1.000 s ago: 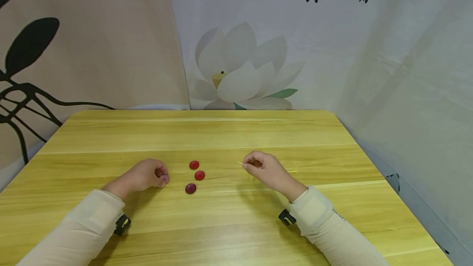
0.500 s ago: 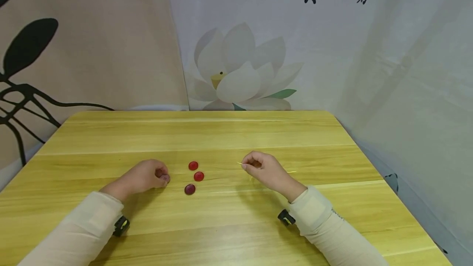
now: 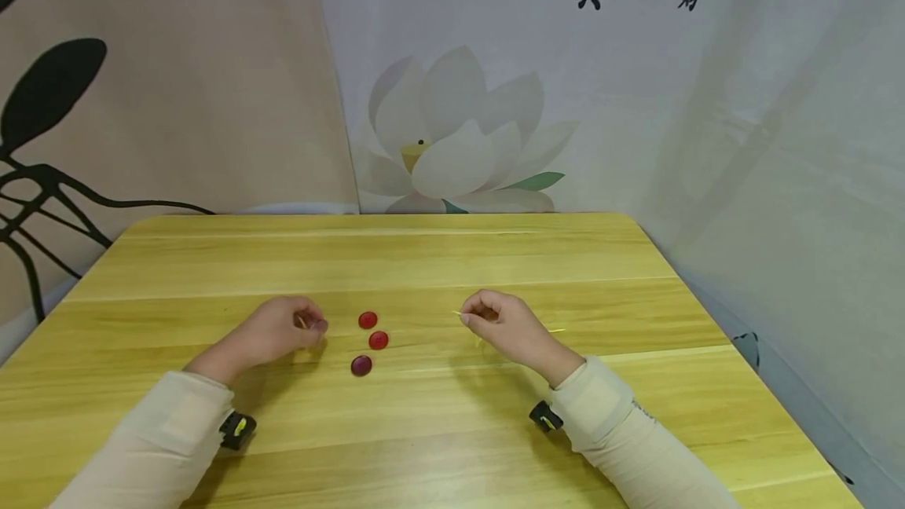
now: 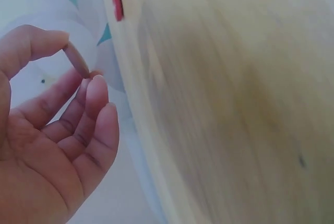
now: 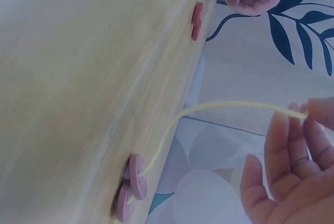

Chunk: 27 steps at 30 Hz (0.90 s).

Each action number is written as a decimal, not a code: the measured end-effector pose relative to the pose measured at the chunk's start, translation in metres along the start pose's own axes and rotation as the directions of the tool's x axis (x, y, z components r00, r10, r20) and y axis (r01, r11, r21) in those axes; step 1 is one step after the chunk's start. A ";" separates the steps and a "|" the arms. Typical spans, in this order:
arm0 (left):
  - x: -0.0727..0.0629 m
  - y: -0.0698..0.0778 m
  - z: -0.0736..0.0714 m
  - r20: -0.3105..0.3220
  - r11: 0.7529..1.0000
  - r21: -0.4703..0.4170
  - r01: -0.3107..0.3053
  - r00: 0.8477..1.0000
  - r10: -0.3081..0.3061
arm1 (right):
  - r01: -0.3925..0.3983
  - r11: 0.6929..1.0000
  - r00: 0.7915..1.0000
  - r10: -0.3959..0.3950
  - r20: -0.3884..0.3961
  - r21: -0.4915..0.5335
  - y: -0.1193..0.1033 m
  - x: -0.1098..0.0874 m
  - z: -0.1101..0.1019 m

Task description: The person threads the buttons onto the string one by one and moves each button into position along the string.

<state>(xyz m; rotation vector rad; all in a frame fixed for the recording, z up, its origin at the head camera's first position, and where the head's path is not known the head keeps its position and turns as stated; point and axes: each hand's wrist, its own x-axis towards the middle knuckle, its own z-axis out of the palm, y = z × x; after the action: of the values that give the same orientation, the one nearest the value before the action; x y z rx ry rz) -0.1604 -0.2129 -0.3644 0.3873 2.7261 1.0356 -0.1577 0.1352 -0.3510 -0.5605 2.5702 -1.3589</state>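
Note:
My left hand [image 3: 279, 330] pinches a mauve button [image 4: 76, 61] on edge between thumb and fingertips, above the table. The tip of a yellow cord [image 5: 229, 104] is pinched by my right hand [image 3: 511, 328]. From there the cord arcs down through two dusty-pink buttons [image 5: 138, 177], which stand close together on the wood in the right wrist view. The right hand hides these buttons in the head view. Between the hands lie two red buttons [image 3: 378, 340] and one dark purple button [image 3: 361, 366], nearer to the left hand.
The wooden table [image 3: 438, 446] reaches back to a hanging cloth [image 3: 636, 100] printed with a lotus and dark leaves. A short piece of cord [image 3: 558, 330] shows beyond the right wrist. Small black devices [image 3: 237, 430] are strapped at both wrists.
My left hand has risen a little off the table with the mauve button and turned slightly. The right hand keeps its pinch on the cord and stays nearly still. The head view has shifted slightly.

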 end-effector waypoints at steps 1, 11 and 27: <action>0.000 0.001 0.000 -0.008 1.000 -0.006 0.002 1.000 -0.002 | 0.002 1.000 1.000 -0.002 -0.002 -0.004 0.000 0.000 0.000; 0.007 0.010 0.002 -0.071 0.996 -0.074 -0.042 0.997 0.036 | 0.008 1.000 1.000 -0.008 -0.012 -0.020 0.001 0.001 0.000; 0.019 0.040 0.016 -0.146 0.976 -0.184 -0.112 0.985 0.086 | 0.020 1.000 1.000 -0.020 -0.012 -0.018 0.002 0.003 0.000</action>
<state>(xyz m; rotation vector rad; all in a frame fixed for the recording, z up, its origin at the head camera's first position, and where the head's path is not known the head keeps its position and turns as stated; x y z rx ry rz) -0.1666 -0.1682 -0.3514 0.4384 2.7154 1.3875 -0.1608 0.1351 -0.3525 -0.5845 2.5953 -1.3515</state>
